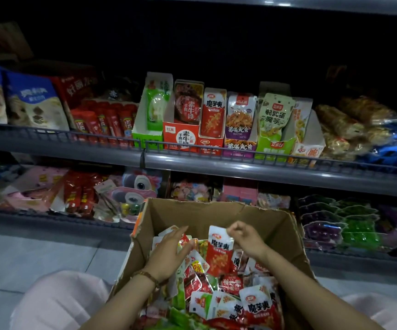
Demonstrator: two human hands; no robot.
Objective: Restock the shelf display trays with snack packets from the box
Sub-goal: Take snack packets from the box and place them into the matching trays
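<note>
The cardboard box (219, 211) stands open at the bottom centre, below and in front of the shelf rail (240, 166), and is filled with loose snack packets (259, 306) in red, white and green. The right hand (247, 239) pinches the top right corner of 1 red-and-white packet (219, 256) between thumb and fingertips; the packet hangs upright, its lower edge among the loose packets. The left hand (169, 248) is released, palm down, fingers straight and slightly spread over the packets at the left side of the box, grasping nothing; contact with the packets beneath cannot be confirmed. A beaded bracelet (148, 277) sits on the left wrist. On the upper shelf, 6 display trays (181, 136) stand side by side behind the rail, each holding upright packets. The third tray from the left (210, 145) carries the same red print as the held packet.
</note>
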